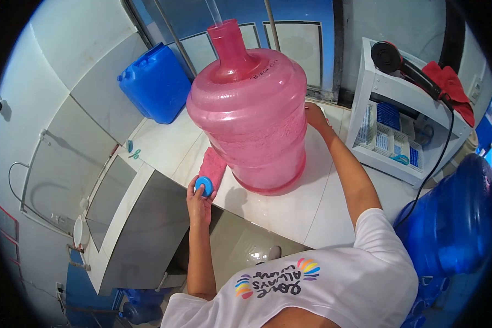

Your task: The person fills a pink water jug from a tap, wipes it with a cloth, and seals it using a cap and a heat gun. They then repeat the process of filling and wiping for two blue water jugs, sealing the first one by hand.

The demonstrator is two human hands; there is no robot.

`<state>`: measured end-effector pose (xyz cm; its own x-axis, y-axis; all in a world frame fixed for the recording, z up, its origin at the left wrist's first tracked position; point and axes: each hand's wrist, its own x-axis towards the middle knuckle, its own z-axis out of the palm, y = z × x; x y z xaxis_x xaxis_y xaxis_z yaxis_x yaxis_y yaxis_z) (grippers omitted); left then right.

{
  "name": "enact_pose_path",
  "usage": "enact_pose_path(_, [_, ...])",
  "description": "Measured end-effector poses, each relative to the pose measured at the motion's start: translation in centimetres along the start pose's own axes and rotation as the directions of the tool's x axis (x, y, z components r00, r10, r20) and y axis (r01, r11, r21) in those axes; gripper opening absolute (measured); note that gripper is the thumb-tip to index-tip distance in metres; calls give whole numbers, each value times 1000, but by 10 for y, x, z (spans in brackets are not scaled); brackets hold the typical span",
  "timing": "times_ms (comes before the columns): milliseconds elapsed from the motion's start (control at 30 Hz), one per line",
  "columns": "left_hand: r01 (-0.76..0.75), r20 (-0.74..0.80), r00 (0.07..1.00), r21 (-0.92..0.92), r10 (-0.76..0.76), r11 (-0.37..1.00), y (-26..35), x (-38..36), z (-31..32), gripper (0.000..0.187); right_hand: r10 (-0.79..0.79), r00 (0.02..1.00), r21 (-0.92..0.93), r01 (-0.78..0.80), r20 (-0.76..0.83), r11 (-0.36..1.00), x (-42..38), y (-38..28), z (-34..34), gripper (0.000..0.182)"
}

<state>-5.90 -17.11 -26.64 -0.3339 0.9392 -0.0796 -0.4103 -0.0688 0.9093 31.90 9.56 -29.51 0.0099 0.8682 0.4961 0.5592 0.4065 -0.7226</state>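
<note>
White walls curve along the left side of the room, and a pale-tiled table (322, 202) runs out from them. Small green scissors (135, 154) lie near its left edge, and a blue jerrycan (156, 85) stands behind them against the wall.

Next comes the person's left hand (201, 198), pinching a blue cap (204, 186) with the thumb across its top, right by a pink cloth (213, 167) that lies on the table. Just beside the cloth, the big pink jug (257, 126) stands on the tiles, its neck uncapped, with something clear, a tube or a stream, reaching down into it. Dark lettering is marked on its shoulder, too small for me to read surely.

On the white shirt (333, 273) I make out "LOVE ALWAYS", upside down from here, between colourful striped shapes; a third word is harder to read. Against the jug's right side is the right hand (314, 115), partly hidden, so I cannot tell how its fingers are set.

Farther right, a dark heat gun (404, 68) and a red cloth (448, 87) top a white shelf (388, 158), near a blue jug (448, 218).
</note>
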Motion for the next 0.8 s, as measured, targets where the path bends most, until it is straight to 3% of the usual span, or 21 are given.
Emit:
enact_pose_path(167, [-23,5,1000,-54,24,998,9,8,16,42,95,991,38,-99,91,994,6,-23,-7,28])
enact_pose_path(233, [-31,23,999,-115,34,993,11,13,22,42,-192,979,120,183,63,976,26,-9,6,29])
enact_pose_path(367, [26,44,999,-153,-20,988,18,21,24,40,-238,966,233,211,96,949,44,3,19,29])
enact_pose_path(467, [-91,25,995,-110,94,990,35,20,26,39,-278,958,145,266,71,953,46,0,22,29])
enact_pose_path(533, [-97,5,995,-139,98,986,38,20,20,39,-320,919,-138,356,228,924,51,-4,18,30])
enact_pose_path(567, [-102,-13,995,-171,102,980,39,21,16,38,-319,919,-136,355,229,925,53,-3,18,30])
enact_pose_path(733, [-24,-59,998,-358,3,934,28,21,0,26,-295,929,-31,309,222,950,55,-8,26,33])
enact_pose_path(800, [171,26,981,-579,-192,797,38,10,5,23,-287,932,-28,301,222,953,52,-8,22,33])
